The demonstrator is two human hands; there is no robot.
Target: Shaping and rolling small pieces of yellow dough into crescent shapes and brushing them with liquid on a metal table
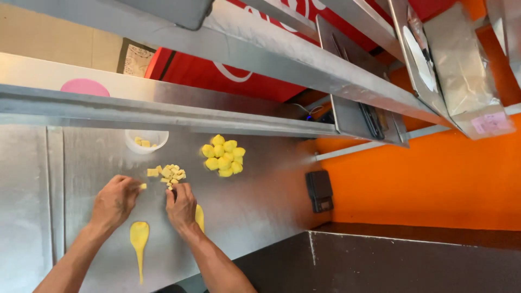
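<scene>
My left hand (115, 199) pinches a small yellow cube (143, 186) at its fingertips, just left of a pile of small yellow cubes (169, 174) on the steel worktop (255, 201). My right hand (181, 206) rests with fingers curled at the near edge of that pile, touching the cubes; whether it holds one is hidden. A flattened yellow dough strip (139, 241) lies below my left hand. Another yellow dough piece (199, 217) peeks out beside my right wrist.
A cluster of yellow dough balls (223, 155) sits to the right of the cubes. A white cup (146, 141) with yellow cubes stands under the steel shelf edge (163, 114). A small black scale (319, 190) sits at the orange wall. A pink lid (84, 87) lies on the shelf.
</scene>
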